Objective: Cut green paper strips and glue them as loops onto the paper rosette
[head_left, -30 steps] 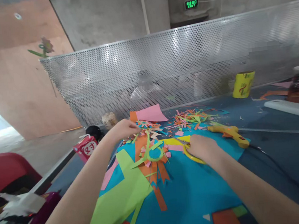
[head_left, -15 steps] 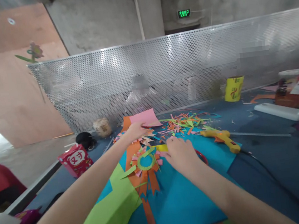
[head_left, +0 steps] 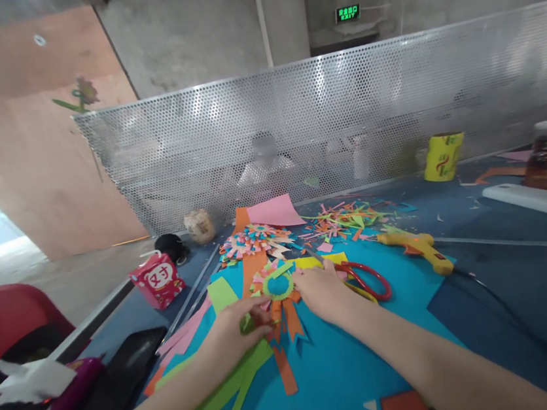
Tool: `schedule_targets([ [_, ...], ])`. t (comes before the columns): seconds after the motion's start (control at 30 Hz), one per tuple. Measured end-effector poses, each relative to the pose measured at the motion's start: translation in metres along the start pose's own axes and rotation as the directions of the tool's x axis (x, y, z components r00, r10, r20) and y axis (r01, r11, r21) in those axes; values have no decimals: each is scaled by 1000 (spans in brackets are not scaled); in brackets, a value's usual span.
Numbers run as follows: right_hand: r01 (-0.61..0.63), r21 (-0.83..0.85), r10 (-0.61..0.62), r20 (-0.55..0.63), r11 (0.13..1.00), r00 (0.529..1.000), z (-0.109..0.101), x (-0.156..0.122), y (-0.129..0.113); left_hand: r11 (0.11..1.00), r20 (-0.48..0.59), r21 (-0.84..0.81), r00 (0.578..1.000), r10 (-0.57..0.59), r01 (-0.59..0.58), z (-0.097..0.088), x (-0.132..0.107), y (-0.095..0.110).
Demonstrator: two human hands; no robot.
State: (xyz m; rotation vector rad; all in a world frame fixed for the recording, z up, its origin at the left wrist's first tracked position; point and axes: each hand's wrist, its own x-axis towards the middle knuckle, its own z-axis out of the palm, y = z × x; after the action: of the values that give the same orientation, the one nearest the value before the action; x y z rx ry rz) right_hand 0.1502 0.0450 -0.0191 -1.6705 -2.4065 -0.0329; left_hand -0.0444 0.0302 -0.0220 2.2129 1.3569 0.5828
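Observation:
A paper rosette (head_left: 279, 288) with a green ring, pink and orange fringes and orange ribbon tails lies on a blue sheet (head_left: 350, 354). My left hand (head_left: 236, 331) pinches its lower left edge, over green paper strips (head_left: 234, 384). My right hand (head_left: 323, 291) presses on the rosette's right side with fingers spread. Scissors (head_left: 368, 278) with one red and one yellow handle lie just right of my right hand, untouched. A second, many-coloured paper flower (head_left: 252, 240) sits farther back.
A yellow glue gun (head_left: 417, 248) with a black cord lies to the right. Paper scraps (head_left: 344, 218) and a pink sheet (head_left: 274, 210) lie before the perforated metal screen (head_left: 341, 105). A red drink carton (head_left: 158, 280), a phone (head_left: 119, 374) and a yellow tape roll (head_left: 443, 156) stand around.
My left hand drew back from the far flower to the rosette's near edge. My right hand let go of the scissors, which now lie beside it, and moved onto the rosette.

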Motion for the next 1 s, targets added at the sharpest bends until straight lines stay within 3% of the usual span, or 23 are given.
schedule_targets([
  [0.2, 8, -24, -8, 5, 1000, 1000, 1, 1, 1, 998, -10, 38, 999, -47, 47, 3, 1, -2],
  [0.3, -5, -15, 5, 0, 1000, 1000, -2, 2, 5, 997, -47, 82, 999, 11, -7, -3, 6, 4],
  [0.4, -30, -3, 30, -15, 1000, 999, -10, 2, 11, 990, -79, 121, 994, 80, -70, -10, 25, 15],
  [0.53, -110, 2, 110, -56, 994, 992, -20, 2, 20, 971, 42, 124, 979, 200, -203, -9, 61, 25],
  [0.7, -148, 20, 149, -57, 989, 987, -26, 1, 23, 960, 211, 176, 961, 178, -216, 2, 82, 27],
  [1.0, -182, 52, 185, -57, 982, 981, -30, 3, 29, 893, 190, 391, 969, 160, -224, 5, 84, 31],
])
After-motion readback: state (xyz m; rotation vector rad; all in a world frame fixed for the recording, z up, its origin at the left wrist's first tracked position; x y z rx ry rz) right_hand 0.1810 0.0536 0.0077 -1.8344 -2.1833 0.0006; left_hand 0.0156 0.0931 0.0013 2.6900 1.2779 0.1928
